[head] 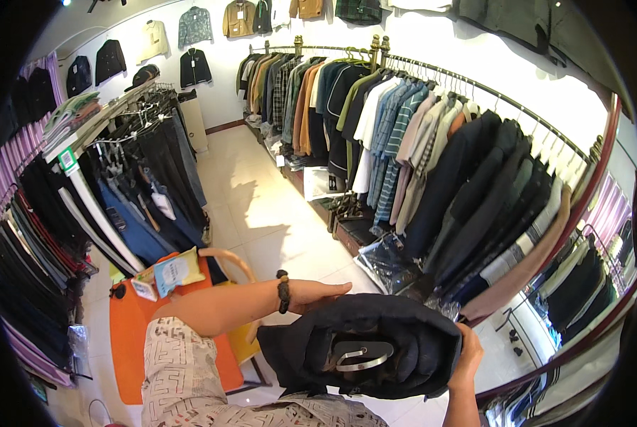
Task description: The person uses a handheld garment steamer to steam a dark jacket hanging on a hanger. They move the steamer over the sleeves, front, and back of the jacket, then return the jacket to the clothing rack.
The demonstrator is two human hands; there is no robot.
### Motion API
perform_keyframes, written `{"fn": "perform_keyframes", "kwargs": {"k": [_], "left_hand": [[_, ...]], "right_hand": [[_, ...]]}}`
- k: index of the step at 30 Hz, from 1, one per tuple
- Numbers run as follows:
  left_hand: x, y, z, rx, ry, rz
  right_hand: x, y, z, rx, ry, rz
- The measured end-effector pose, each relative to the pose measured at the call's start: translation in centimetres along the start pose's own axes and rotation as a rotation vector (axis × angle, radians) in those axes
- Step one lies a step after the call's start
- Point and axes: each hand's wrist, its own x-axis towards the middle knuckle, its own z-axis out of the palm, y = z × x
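A dark navy, thick garment [291, 347] is spread between my hands, its opening facing up towards me. My left hand [315, 297] is at its upper left edge with the thumb lying outside; the other fingers are partly hidden by the cloth. On the other side, my right hand [468, 349] grips the right rim, its fingertips out of sight inside or behind the cloth. Within the opening lie a dark flat tag [371, 349] and a pale curved strip [360, 366]. The garment's lower part is hidden.
An orange table [123, 341] at left carries a blue-and-yellow packet [177, 272] beside a wooden chair arm [233, 259]. Clothes on a long rack [489, 85] line the right, above plastic-wrapped garments [388, 264]. Trousers [158, 155] hang at left. A red-framed mirror [598, 197] stands close right.
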Motion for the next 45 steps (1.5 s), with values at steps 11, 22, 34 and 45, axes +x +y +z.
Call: {"fn": "perform_keyframes", "kwargs": {"k": [11, 22, 34, 45], "left_hand": [[1.9, 3.8, -25.2, 0.876, 0.666, 0.403], [-2.1, 27.3, -38.0, -0.216, 0.529, 0.478], [-24.2, 40.0, -58.9, 1.112, 2.226, 0.433], [-46.5, 56.2, -86.7, 1.323, 1.855, 0.517]], "right_hand": [[22.6, 4.1, 19.6, 0.071, -0.190, -0.154], [45.7, 3.2, 42.8, 0.396, -0.341, -0.047], [84.0, -16.0, 77.2, 0.442, -0.271, -0.538], [105.7, -31.0, 98.6, 0.434, -0.801, -0.712]]}}
